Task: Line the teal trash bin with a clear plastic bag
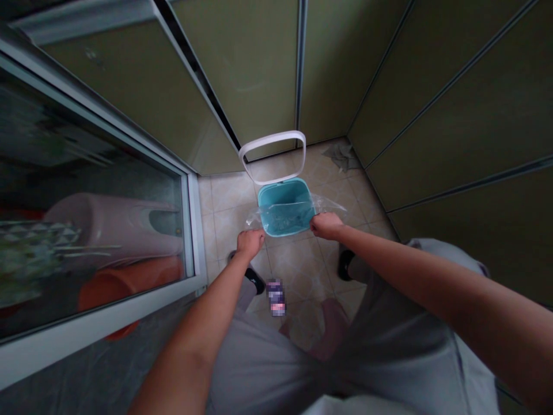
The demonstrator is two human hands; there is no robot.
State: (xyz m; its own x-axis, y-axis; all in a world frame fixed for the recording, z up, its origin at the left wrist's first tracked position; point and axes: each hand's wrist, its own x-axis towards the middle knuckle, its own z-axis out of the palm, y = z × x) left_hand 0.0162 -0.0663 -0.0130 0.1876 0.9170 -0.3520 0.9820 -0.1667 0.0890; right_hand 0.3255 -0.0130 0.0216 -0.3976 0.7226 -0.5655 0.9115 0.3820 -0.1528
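Note:
On the tiled floor stands a teal bin (287,193), its pale pink rim frame (273,138) swung up at the far side. A clear plastic bag (280,210) stretches across the bin's opening and hangs out past both sides. My left hand (251,242) is closed on the bag's edge at the bin's near left corner. At the near right side, my right hand (327,225) grips the other end of the bag in a fist. The fingers' undersides are hidden from above.
Cabinet panels (250,75) rise behind the bin and on the right. A grey cloth (341,155) lies in the far corner. To the left is a glass door frame (194,225) with an orange container (129,282) behind it. A blurred-out object (275,297) lies between my feet.

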